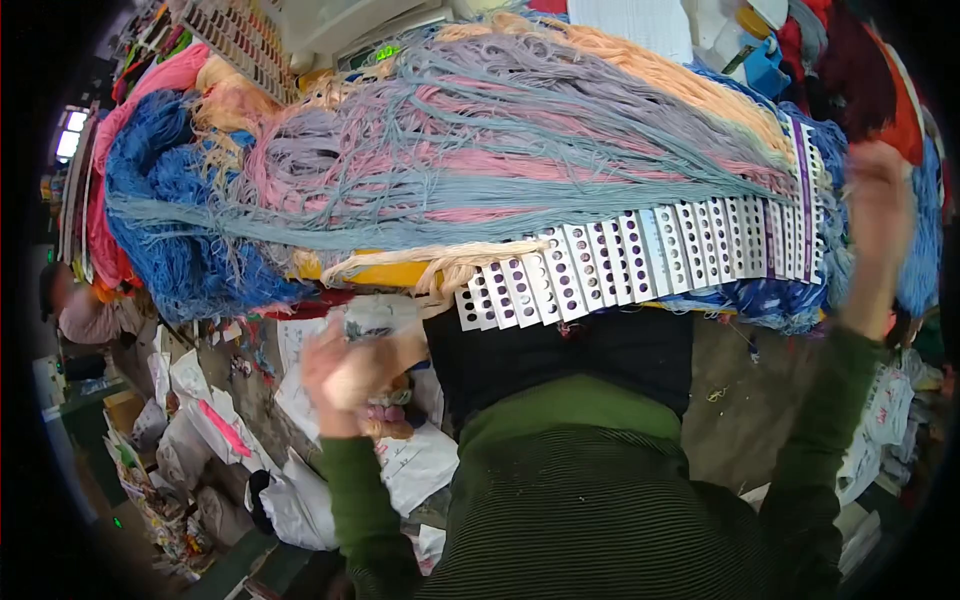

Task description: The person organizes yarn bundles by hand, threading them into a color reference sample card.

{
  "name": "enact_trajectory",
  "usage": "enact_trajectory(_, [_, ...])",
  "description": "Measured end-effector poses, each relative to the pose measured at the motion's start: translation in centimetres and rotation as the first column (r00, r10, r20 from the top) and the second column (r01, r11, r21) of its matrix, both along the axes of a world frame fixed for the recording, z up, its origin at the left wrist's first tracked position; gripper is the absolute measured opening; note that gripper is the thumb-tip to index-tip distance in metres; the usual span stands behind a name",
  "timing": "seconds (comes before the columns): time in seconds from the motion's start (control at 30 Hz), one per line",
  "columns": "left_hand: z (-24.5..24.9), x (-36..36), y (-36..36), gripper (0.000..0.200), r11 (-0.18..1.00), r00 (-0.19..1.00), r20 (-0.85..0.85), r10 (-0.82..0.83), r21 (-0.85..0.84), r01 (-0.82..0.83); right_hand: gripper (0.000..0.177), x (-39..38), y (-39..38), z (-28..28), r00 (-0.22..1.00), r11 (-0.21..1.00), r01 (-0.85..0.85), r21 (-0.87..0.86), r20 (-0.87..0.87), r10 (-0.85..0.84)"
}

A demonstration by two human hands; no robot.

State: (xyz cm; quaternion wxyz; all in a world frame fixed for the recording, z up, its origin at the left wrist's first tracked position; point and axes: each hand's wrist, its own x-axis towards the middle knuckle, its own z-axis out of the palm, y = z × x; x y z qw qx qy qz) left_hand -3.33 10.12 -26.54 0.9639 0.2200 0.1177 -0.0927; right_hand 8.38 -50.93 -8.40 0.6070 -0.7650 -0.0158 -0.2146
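Smeared by motion, my left hand [360,370] hovers at the near edge of the bench, left of my lap. A pale patch shows at its palm, and I cannot make out whether it holds anything. Raised at the far right, my right hand [880,205] is also blurred, its fingers indistinct beside the red and blue yarn. Between the hands lies a wide spread of lilac, pink and grey-blue thread skeins [480,150]. Along its front edge runs a fanned row of white cards with punched holes [600,262]. A cream skein [440,262] lies at the row's left end.
Blue yarn [160,220] is heaped at the left, with pink yarn [105,180] beyond it. A colour sample board [240,45] and white paper [635,25] lie at the back. White sacks [300,500] stand on the floor. Another person's sleeve [90,315] shows far left.
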Motion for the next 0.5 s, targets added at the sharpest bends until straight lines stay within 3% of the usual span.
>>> enact_trajectory(0.03, [0.8,1.9,-4.5,0.034,0.954,0.998,-0.013,-0.059,0.292,0.060,0.018,0.1,3.7,-0.9,0.979,0.952,-0.189,0.242,-0.035,0.203])
enact_trajectory(0.07, [1.7,3.7,-8.9,0.032,0.822,0.991,-0.053,-0.121,0.554,0.130,0.014,0.5,6.3,-3.0,0.952,0.930,-0.220,-0.294,-0.274,0.139])
enact_trajectory(0.1, [6.1,5.6,-13.6,0.025,0.746,0.967,-0.146,-0.207,0.616,0.253,0.009,0.2,10.7,-5.0,0.923,0.983,-0.099,0.152,-0.356,0.148])
enact_trajectory(0.17, [10.8,7.8,-18.8,0.023,0.886,0.839,-0.420,-0.346,0.147,0.439,0.007,0.0,14.8,-8.2,0.846,0.953,-0.240,0.184,-0.442,0.299])
enact_trajectory(0.2, [9.8,8.6,-20.7,0.021,0.806,0.824,-0.407,-0.395,0.276,0.523,0.006,-0.3,16.4,-9.8,0.850,0.932,-0.274,0.236,-0.394,0.349])
enact_trajectory(0.23, [8.5,9.2,-22.3,0.020,0.705,0.803,-0.401,-0.441,0.399,0.587,0.006,-0.7,17.5,-11.1,0.825,0.948,-0.282,0.147,-0.467,0.318])
enact_trajectory(0.3, [7.3,9.2,-25.2,0.014,0.728,0.780,-0.469,-0.415,0.343,0.594,0.005,-1.7,19.5,-12.7,0.909,0.963,-0.234,-0.135,-0.383,0.167])
enact_trajectory(0.33, [6.7,9.6,-25.9,0.013,0.685,0.808,-0.385,-0.446,0.435,0.585,0.005,-1.9,20.1,-12.9,0.950,0.939,-0.227,-0.258,-0.271,0.155])
enact_trajectory(0.37, [6.3,9.6,-26.0,0.015,0.618,0.796,-0.384,-0.468,0.501,0.606,0.005,-2.0,20.2,-13.3,0.976,0.905,-0.202,-0.375,-0.156,0.154])
enact_trajectory(0.43, [6.3,9.5,-26.0,0.018,0.467,0.764,-0.396,-0.509,0.618,0.632,0.011,-2.2,19.9,-12.9,0.977,0.896,-0.198,-0.398,-0.157,0.146])
enact_trajectory(0.47, [7.1,9.7,-25.8,0.018,0.306,0.724,-0.448,-0.525,0.693,0.652,0.013,-2.3,19.7,-12.6,0.976,0.890,-0.201,-0.410,-0.160,0.146])
enact_trajectory(0.5, [7.2,9.6,-26.0,0.016,0.380,0.755,-0.431,-0.494,0.674,0.633,0.016,-2.4,19.6,-12.6,0.974,0.860,-0.219,-0.461,-0.147,0.169])
